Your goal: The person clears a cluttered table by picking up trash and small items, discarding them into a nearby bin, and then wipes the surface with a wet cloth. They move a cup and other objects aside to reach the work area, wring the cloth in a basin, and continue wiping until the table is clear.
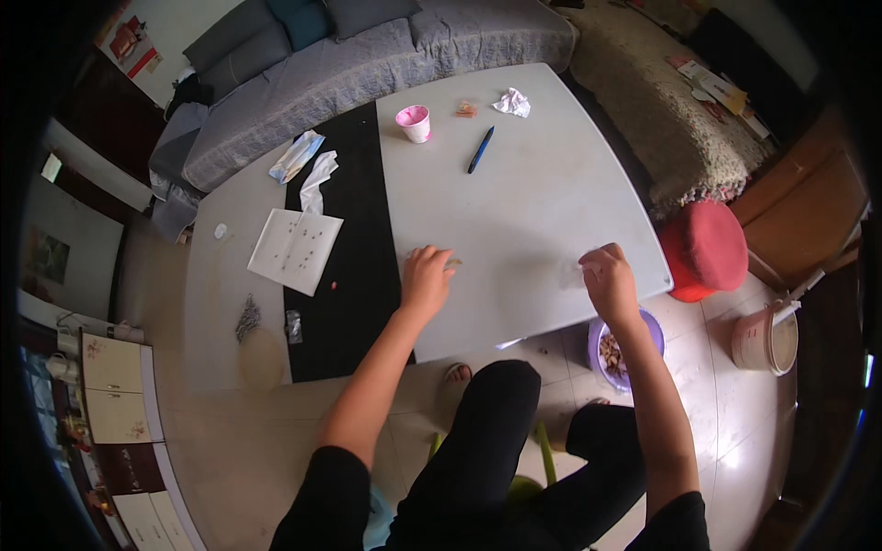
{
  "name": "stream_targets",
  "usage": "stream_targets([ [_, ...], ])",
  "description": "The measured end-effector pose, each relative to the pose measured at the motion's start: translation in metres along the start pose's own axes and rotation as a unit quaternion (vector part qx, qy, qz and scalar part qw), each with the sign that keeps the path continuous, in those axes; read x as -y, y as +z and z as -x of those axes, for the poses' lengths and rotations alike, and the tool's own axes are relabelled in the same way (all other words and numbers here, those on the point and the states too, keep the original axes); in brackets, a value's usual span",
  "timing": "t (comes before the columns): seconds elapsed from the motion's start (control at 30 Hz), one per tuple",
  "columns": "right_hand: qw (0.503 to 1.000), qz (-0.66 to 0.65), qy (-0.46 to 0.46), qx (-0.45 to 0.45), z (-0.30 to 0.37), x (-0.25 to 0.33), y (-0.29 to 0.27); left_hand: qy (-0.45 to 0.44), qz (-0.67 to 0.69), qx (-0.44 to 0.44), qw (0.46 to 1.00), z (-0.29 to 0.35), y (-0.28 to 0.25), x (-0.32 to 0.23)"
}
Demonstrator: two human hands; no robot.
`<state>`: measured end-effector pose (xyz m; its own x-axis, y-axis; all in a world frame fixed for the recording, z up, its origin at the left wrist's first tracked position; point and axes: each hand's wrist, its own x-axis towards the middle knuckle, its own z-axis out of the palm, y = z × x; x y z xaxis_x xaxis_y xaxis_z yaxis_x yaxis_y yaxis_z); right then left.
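Note:
My left hand (427,280) is over the near part of the table, close to the black strip. Its fingers are curled together, and a tiny yellowish-green bit shows at the fingertips, too small to name. Further right, near the table's front edge, my right hand (610,283) has its fingers pinched on a small, thin whitish piece (589,266). Blur hides whether that piece is tissue or plastic. Left of my left hand lies an open white booklet-like sheet (315,241) with several small dark specks on it. A blue pen (481,150) lies beyond both hands.
Toward the far side stand a pink-and-white cup (414,124), a small orange packet (466,108) and crumpled tissue (512,102). A purple bin (650,337) sits below the front edge. A red stool (703,248) stands at the right corner, near a bucket (764,340).

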<state>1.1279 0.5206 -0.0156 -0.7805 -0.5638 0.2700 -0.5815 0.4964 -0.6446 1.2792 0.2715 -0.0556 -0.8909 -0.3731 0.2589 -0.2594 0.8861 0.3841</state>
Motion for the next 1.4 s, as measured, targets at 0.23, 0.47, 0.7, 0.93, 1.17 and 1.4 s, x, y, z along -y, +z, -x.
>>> stream_targets([
  [0.23, 0.997, 0.029, 0.068, 0.03, 0.001, 0.016, 0.002, -0.091, 0.05, 0.006, 0.995, -0.003, 0.012, 0.005],
  [0.47, 0.985, 0.149, 0.016, 0.086, -0.028, 0.023, 0.034, -0.228, 0.474, -0.012, 0.85, 0.004, 0.004, 0.003],
  [0.7, 0.965, -0.226, -0.007, 0.133, -0.018, 0.11, 0.049, -0.301, 0.752, 0.052, 0.584, 0.02, -0.048, -0.005],
  [0.93, 0.961, -0.233, -0.016, 0.149, -0.008, 0.123, 0.068, -0.177, 0.553, -0.009, 0.814, 0.022, -0.049, -0.033],
  [1.17, 0.941, -0.28, 0.011, 0.192, 0.015, 0.097, 0.052, -0.108, 0.466, -0.011, 0.878, 0.035, -0.032, -0.059],
  [1.4, 0.984, -0.095, 0.131, 0.067, 0.068, -0.001, -0.007, -0.125, 0.391, -0.011, 0.912, 0.061, -0.011, -0.008],
])
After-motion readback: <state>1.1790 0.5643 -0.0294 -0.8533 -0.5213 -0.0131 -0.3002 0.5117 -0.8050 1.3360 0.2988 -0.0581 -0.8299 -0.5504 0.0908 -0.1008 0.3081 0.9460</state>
